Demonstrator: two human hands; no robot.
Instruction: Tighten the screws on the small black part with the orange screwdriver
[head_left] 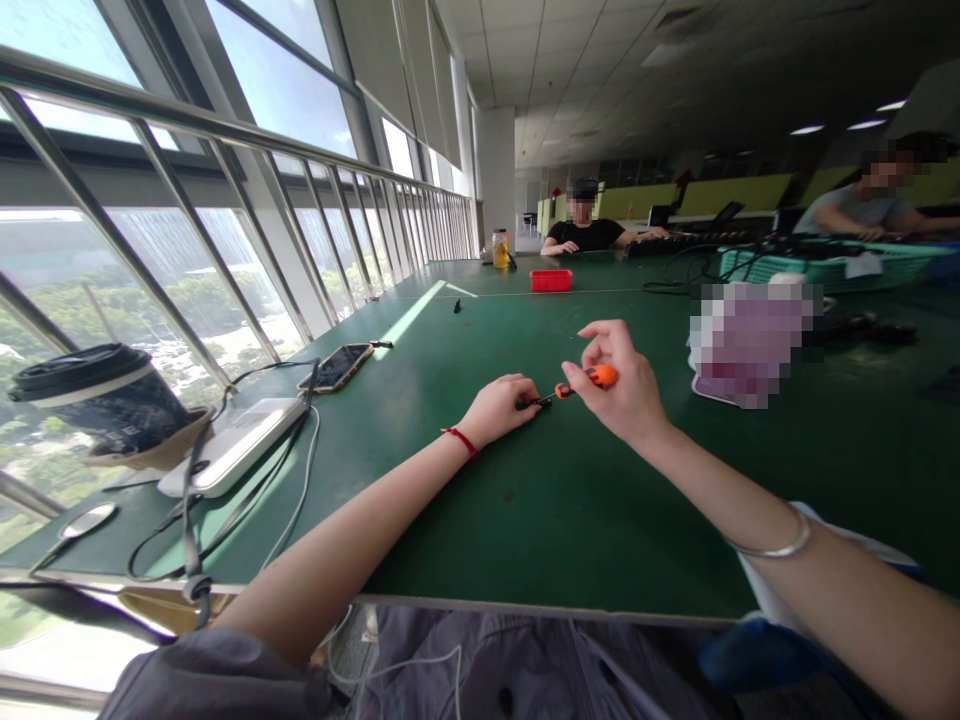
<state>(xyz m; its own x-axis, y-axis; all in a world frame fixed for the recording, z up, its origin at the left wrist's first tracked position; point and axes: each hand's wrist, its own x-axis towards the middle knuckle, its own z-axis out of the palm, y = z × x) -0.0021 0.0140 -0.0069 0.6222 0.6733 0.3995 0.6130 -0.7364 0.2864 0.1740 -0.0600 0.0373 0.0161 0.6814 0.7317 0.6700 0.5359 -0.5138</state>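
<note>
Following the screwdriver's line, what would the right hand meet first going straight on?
Probably the small black piece held by the left hand; the tip of the screwdriver looks very near it, though contact is unclear.

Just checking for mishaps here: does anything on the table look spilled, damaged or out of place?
No spill or damage stands out. The untidiest spot is on the left, where loose cables run over and around the white device. The paper cup beside it looks tilted, but that may be lens distortion.

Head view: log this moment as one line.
left hand: holds small black part | right hand: holds orange-handled screwdriver, shaft toward part | surface: green table
</note>
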